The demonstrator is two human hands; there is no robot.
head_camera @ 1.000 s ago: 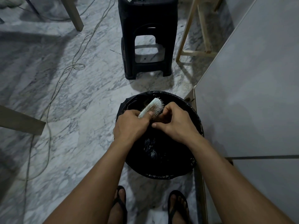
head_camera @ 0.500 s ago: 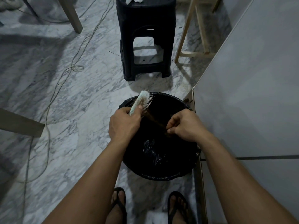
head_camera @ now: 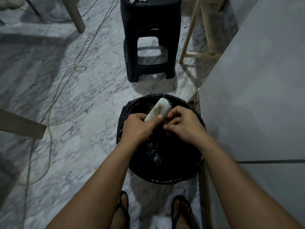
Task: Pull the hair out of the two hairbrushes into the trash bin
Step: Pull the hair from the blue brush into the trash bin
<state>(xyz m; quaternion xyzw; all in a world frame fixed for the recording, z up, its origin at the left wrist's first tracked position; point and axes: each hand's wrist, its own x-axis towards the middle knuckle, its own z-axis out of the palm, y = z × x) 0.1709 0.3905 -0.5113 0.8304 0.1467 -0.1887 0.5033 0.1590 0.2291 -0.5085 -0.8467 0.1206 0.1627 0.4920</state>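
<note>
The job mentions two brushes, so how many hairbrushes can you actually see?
1. A white hairbrush is gripped by the left hand above the trash bin. A second brush is not in view; it may be elsewhere.

Hairbrush (head_camera: 158,108): white body, white bristles; brown hair caught in the bristle bed.
Trash bin (head_camera: 166,179): black, glossy black liner.
Floor (head_camera: 85,103): white marble with grey veining.
Stool (head_camera: 149,37): black.
Cable (head_camera: 69,75): pale grey-green.
Sandals (head_camera: 181,210): black.
Surface (head_camera: 257,96): plain grey, pale wood edge.
</note>
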